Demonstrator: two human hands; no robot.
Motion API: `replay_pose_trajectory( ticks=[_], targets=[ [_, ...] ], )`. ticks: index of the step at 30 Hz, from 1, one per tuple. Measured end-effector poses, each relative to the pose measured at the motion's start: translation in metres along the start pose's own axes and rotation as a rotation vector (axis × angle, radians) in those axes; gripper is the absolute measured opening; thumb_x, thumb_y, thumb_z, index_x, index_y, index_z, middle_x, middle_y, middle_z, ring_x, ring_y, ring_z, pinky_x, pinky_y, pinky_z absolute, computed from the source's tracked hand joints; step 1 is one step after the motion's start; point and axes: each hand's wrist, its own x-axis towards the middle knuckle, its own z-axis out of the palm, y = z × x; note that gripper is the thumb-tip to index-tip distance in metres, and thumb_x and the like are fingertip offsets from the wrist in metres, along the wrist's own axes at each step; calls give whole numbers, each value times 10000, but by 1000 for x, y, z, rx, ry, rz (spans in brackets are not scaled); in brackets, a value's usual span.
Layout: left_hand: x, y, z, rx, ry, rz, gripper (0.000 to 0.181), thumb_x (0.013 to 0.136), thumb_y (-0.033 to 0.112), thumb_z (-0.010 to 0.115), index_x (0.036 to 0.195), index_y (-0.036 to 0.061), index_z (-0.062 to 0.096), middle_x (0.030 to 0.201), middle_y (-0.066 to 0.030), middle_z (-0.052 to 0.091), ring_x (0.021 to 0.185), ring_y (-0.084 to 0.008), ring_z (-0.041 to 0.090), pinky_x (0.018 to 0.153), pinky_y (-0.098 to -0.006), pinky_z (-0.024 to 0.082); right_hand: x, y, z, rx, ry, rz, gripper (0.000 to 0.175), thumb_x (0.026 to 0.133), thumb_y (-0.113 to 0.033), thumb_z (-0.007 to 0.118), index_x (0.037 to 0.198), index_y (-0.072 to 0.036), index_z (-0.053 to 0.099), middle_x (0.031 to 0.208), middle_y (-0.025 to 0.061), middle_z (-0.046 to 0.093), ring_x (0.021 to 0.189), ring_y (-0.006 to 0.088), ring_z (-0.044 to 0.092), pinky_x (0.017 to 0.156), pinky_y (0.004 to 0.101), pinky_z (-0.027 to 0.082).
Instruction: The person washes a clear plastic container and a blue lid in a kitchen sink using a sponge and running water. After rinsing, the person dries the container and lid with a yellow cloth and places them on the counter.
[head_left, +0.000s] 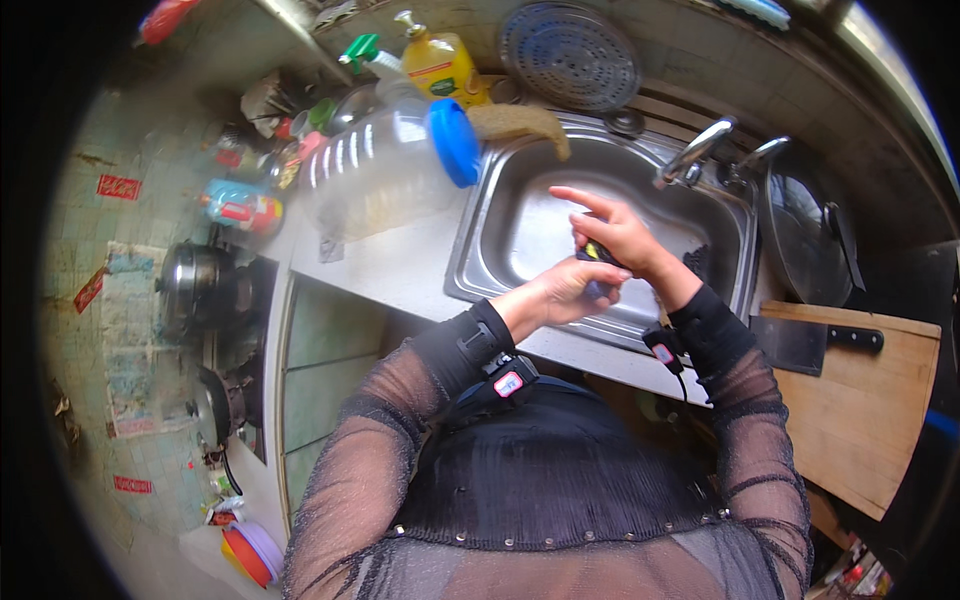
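Note:
Over the stainless steel sink (517, 202), my left hand (574, 292) is closed around a small dark object (598, 259) with a yellow-green mark. My right hand (619, 232) touches the same object from above, its index finger stretched out to the left. What the object is cannot be told, as the fingers hide much of it. A chrome faucet (701, 146) stands behind the sink on the right. A brown, curved thing (517, 122), perhaps a loofah, hangs over the sink's back left corner. Dark bits (696, 259) lie at the basin's right side.
A large clear plastic jar (375, 169) with a blue lid lies left of the sink. Behind it stand a yellow pump bottle (444, 67) and a spray bottle (367, 54). To the right, a cleaver (795, 345) lies on a wooden cutting board (862, 420), near a glass lid (802, 225).

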Motion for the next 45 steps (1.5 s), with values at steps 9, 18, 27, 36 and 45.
replay_pose_trajectory(
  ticks=[9,18,27,36,45],
  targets=[
    [50,-7,-16,423,391,326,239,729,10,649,910,106,527,671,16,535,522,-86,520,401,-215,348,31,30,-16,-540,283,62,236,858,-101,506,998,-68,694,707,47,631,656,121,590,653,278,485],
    [87,-15,-69,930,635,654,455,729,82,696,1065,-20,406,813,-111,604,627,-162,600,547,-294,466,46,57,-6,-741,623,-60,186,867,-136,488,934,-51,640,876,206,671,866,395,633,790,440,497],
    [18,30,-44,291,222,104,191,797,75,663,939,11,553,777,-56,578,610,-115,563,425,-182,358,16,40,-31,191,145,-60,759,883,-441,664,1445,-49,338,1360,131,447,1199,178,465,992,306,400],
    [-15,26,-2,-249,-354,-168,426,868,206,686,1195,49,461,964,-109,488,719,-103,457,479,-133,355,0,-21,-7,239,-183,-197,844,772,-293,753,1479,-121,325,1472,174,368,1228,300,516,992,393,450],
    [-29,18,24,-86,-197,-120,388,876,248,700,1125,45,483,905,-70,541,657,-56,461,456,-128,324,-14,-47,13,254,-8,-26,421,895,-111,602,1305,-32,552,754,9,600,715,87,578,690,236,510]
  ],
)
